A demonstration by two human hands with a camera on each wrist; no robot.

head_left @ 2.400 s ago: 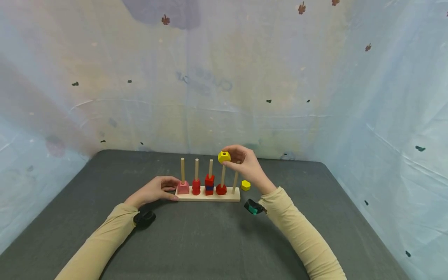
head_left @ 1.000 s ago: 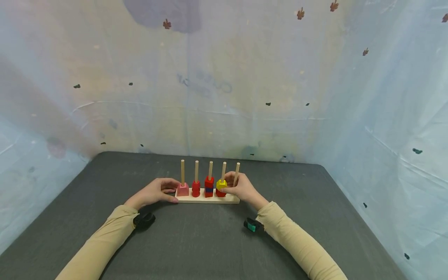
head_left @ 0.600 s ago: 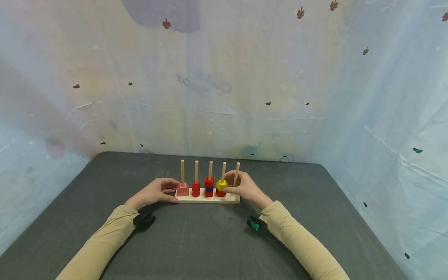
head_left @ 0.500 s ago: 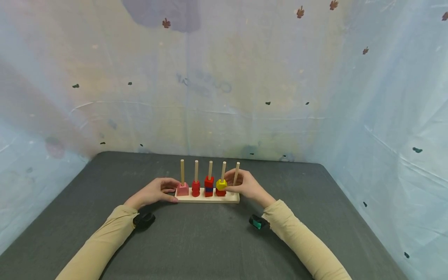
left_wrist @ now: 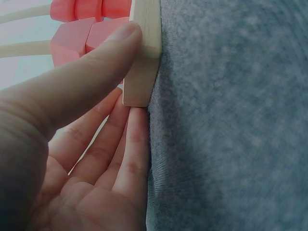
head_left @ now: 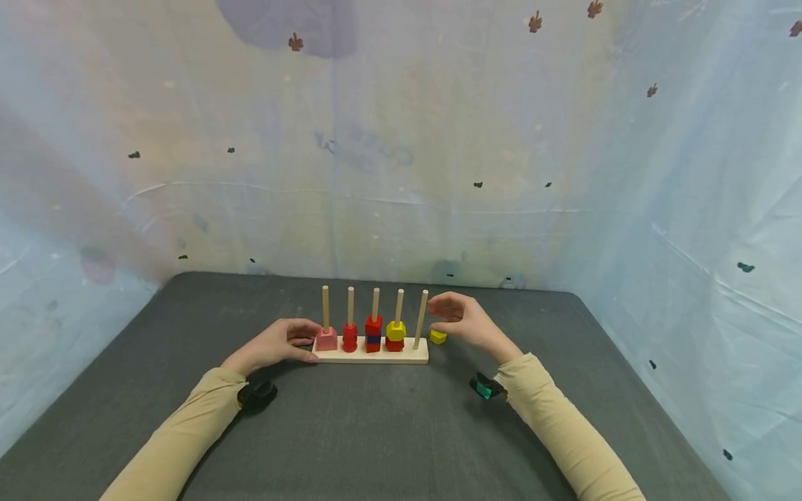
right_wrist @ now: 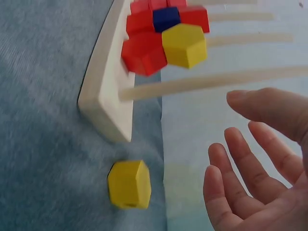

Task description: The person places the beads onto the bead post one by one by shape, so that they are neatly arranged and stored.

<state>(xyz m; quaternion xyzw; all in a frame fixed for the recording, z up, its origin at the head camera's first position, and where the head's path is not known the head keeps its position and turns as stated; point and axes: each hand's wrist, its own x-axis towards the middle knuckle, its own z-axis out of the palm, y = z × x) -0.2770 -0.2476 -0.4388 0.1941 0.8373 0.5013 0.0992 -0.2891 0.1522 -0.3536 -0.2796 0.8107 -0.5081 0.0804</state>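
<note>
A wooden peg stacker point(head_left: 370, 358) stands on the table, its pegs upright. My left hand point(head_left: 276, 346) holds its left end, the thumb on the front of the base point(left_wrist: 146, 38) and fingers at the end in the left wrist view. A yellow hexagonal block point(right_wrist: 184, 45) sits over a red block point(right_wrist: 144, 54) on the fourth peg. The fifth peg point(head_left: 421, 320) is bare. My right hand point(head_left: 470, 323) hovers right of that peg, fingers apart and holding nothing. Another yellow hexagonal block point(right_wrist: 129, 185) lies loose on the table beside the base's right end, partly behind the right hand.
Pink blocks point(head_left: 326, 339) fill the bottom of the first peg, and red rounded blocks point(head_left: 350, 338) the second. Red and blue blocks point(head_left: 373, 334) are on the third peg. The dark table point(head_left: 376, 431) ends at a pale sheet point(head_left: 401, 139) behind and at the sides.
The right hand lowered the yellow block onto the fourth peg, let go and moved right, past the fifth peg. The loose yellow block shows again. My left hand stays put.
</note>
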